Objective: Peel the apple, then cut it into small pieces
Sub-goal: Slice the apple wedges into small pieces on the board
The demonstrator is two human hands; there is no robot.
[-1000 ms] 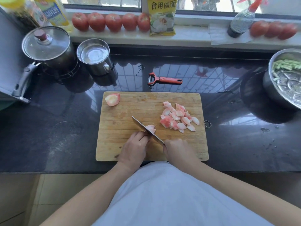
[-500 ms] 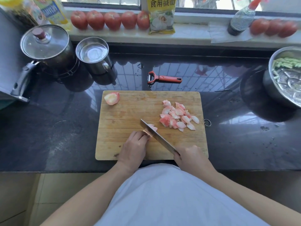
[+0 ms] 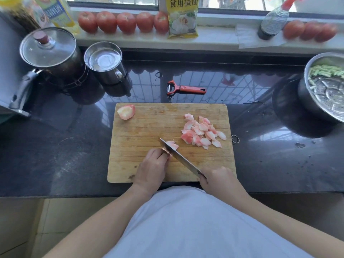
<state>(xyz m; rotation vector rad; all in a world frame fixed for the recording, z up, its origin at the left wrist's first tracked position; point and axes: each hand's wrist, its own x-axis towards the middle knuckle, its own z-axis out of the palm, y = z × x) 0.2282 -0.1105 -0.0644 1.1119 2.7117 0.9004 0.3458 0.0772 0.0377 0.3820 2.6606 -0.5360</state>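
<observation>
On the wooden cutting board (image 3: 141, 131) my left hand (image 3: 151, 167) holds down a small pinkish apple piece (image 3: 172, 145) with curled fingertips. My right hand (image 3: 217, 178) grips the handle of a knife (image 3: 178, 157) whose blade runs diagonally up-left, its far end against that piece. A pile of several cut apple pieces (image 3: 202, 132) lies on the board's right half. One larger apple chunk (image 3: 126, 112) sits at the board's far left corner.
A red peeler (image 3: 183, 88) lies on the dark counter behind the board. A lidded pot (image 3: 50, 51) and a steel cup (image 3: 105, 61) stand at the back left; a steel bowl with green vegetables (image 3: 327, 84) is at the right. Tomatoes (image 3: 126, 22) line the windowsill.
My right hand drew the knife back and to the right, so more blade shows between my hands. My left hand stays on the apple piece.
</observation>
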